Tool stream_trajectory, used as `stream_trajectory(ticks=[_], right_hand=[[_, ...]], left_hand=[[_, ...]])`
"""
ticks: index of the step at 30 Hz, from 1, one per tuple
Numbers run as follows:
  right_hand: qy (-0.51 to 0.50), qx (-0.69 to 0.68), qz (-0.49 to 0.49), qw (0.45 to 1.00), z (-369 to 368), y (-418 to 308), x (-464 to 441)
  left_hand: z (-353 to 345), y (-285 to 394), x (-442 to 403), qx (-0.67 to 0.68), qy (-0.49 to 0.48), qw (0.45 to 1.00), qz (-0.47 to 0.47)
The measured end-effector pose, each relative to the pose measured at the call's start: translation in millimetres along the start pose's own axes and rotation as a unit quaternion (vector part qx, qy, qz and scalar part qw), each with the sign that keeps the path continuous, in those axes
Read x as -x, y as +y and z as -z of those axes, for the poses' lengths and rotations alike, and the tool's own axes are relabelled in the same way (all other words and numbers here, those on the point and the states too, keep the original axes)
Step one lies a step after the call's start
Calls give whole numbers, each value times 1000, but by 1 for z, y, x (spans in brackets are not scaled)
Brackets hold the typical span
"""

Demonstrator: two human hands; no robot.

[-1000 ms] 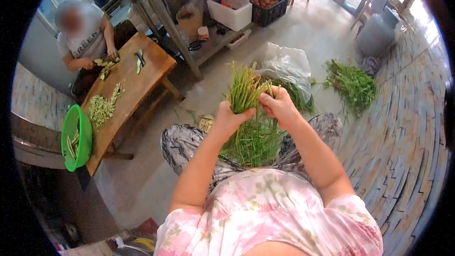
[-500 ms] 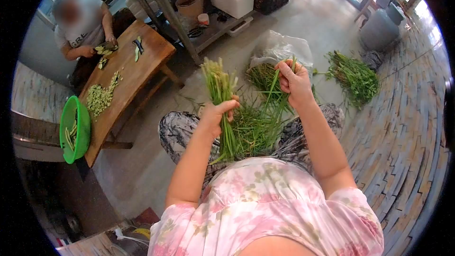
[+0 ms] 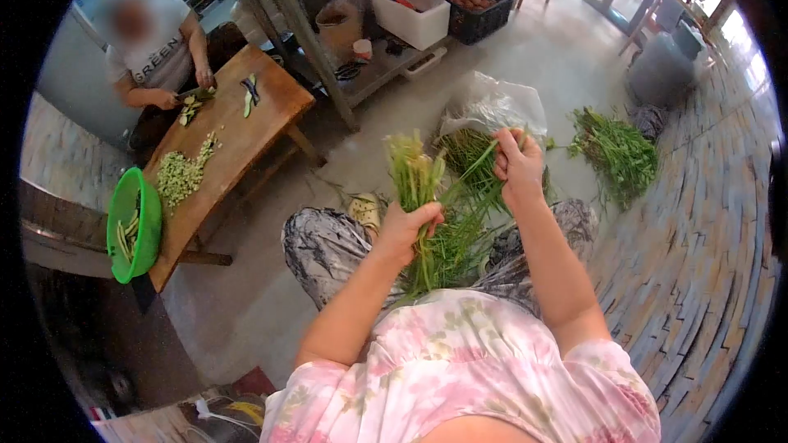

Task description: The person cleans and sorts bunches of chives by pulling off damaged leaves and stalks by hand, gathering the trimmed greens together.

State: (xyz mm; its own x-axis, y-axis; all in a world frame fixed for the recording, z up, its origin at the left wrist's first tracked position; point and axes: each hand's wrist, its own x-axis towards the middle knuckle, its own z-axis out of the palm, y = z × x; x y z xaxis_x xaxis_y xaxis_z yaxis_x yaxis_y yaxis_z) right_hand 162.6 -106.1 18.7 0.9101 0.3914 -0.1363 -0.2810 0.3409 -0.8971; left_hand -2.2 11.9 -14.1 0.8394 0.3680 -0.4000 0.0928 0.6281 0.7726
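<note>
My left hand [image 3: 402,232] is closed around a thick bunch of green stalks [image 3: 415,174], their pale cut ends pointing up and the greenery hanging below. To its right, my right hand [image 3: 519,171] pinches a thin green stem [image 3: 480,162] that slants down toward the bunch. Between my knees lies a loose pile of long, thin greens [image 3: 460,256], partly hidden by my left hand and the bunch. Beyond my right hand an open clear plastic bag [image 3: 497,102] has more greens at its mouth. The exact kind of vegetable is unclear.
On the floor at right lies a leafy green heap [image 3: 614,152], near a grey gas cylinder [image 3: 663,72]. At left, a person [image 3: 156,49] cuts vegetables at a wooden bench [image 3: 238,127] bearing chopped pieces and a green basket [image 3: 148,234]. A shelf [image 3: 373,90] stands ahead.
My left hand has moved right with the bunch, closer to my right hand. My right hand has shifted slightly right and down, still pinching a stem. The view has shifted a little.
</note>
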Motion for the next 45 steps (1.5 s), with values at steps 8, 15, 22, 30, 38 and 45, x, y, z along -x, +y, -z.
stream_trajectory(ticks=[8, 15, 22, 30, 38, 45], right_hand=[[99, -219, 23, 970, 51, -8, -38], [93, -268, 32, 958, 54, -17, -43], [99, -247, 41, 963, 42, -22, -38], [92, -236, 49, 966, 35, -18, -40], [24, -158, 123, 980, 1, -45, 3], [-82, 20, 199, 976, 10, -75, 17]], left_hand=[[29, 28, -3, 98, 34, 990, -94], [22, 9, 3, -51, 5, 998, -46], [7, 5, -1, -105, -42, 994, -5], [-5, -4, -5, -185, -63, 981, 4], [-1, -14, -24, -244, 71, 967, -17], [32, 0, -22, 14, 30, 999, 5]])
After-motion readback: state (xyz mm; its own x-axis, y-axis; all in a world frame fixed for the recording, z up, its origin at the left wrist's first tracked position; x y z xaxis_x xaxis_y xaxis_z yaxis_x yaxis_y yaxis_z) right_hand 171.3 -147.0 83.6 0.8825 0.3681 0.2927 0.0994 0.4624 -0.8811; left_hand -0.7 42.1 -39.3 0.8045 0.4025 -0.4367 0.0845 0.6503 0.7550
